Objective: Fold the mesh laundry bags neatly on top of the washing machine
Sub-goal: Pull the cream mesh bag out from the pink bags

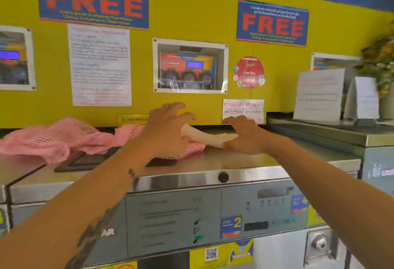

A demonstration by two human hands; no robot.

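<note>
Both arms reach forward over the steel top of the washing machine [213,162]. Left hand [168,128] sits on a pink mesh bag [187,151], fingers [172,106] spread and lifted, not gripping anything clearly. Right hand [245,136] lies palm-down just beside it, fingers flat, thumb side touching a cream folded bag [204,135] that runs between the two hands; cannot tell if it is pinched. A second crumpled pink mesh bag [53,138] lies to the left on the machine top, partly over a dark lid panel [85,162]. Yellow wall [202,13] with FREE signs [93,0] behind.
</note>
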